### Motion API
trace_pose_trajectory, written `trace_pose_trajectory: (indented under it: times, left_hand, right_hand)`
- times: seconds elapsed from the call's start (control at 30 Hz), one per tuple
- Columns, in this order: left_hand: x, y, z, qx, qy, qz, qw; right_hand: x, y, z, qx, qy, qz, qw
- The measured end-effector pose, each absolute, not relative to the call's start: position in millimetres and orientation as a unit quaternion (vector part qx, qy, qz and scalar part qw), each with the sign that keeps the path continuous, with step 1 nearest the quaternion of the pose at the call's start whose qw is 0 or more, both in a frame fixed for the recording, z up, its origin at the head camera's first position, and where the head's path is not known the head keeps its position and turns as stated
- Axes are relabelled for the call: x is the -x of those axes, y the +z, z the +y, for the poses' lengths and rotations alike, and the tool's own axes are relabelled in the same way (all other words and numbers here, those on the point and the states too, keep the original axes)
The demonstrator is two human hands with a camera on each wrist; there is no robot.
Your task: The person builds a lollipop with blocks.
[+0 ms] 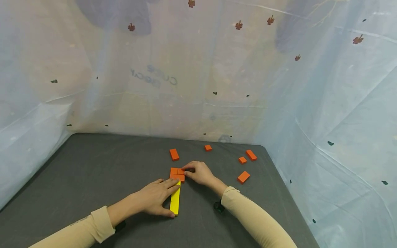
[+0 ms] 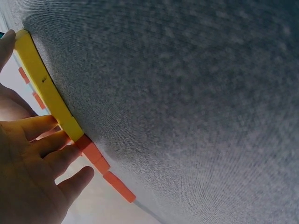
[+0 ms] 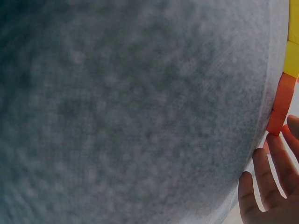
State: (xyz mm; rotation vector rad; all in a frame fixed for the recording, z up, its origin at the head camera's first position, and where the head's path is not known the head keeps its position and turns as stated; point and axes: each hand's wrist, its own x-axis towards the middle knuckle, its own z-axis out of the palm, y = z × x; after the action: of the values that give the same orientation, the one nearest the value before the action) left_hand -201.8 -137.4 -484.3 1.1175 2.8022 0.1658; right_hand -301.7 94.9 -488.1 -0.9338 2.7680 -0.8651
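Five loose rectangular and squarish orange blocks lie on the dark grey, cloth-textured tabletop [image 1: 93,179]. One oblong block [image 1: 174,154] sits toward the middle of the far edge, a small squarish block [image 1: 208,147] stands nearer that edge and farther right, and three more are grouped toward the far right corner: a second small squarish block [image 1: 242,160], an oblong block [image 1: 251,155] just beside it, and a wider block [image 1: 243,177] closer to the near edge.

Well in from every edge, a tight cluster of flat orange blocks [image 1: 174,171] meets the far end of a long, flat yellow bar [image 1: 175,203], which points toward the near edge; a seam crosses the yellow near that end.

The left hand [image 1: 155,196] is spread along the bar, thumb at its near end, the other fingers extended and apart at its far end and the cluster. The right hand [image 1: 200,173] touches the cluster's right side with its fingertips, its fingers loosely extended and slightly apart.

Both arms wear cream sleeves [image 1: 257,215]. Pale translucent plastic sheeting [image 1: 186,117] rises behind the far edge.
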Motion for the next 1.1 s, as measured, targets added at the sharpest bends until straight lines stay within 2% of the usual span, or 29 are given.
trace_pose_trajectory:
  times: [0.5,0.87,1.1]
  left_hand:
    - [199,-481,-137,-0.373,0.06,0.924,0.057]
    - [198,-480,-138,-0.375,0.052,0.924,0.045]
    - [198,-479,-137,-0.376,0.056,0.923,0.051]
  right_hand:
    - [312,-488,94,0.311,-0.302,0.9,0.046]
    - [340,-486,85,0.302,-0.306,0.902,0.041]
    - [357,-480,73,0.315,-0.293,0.901,0.063]
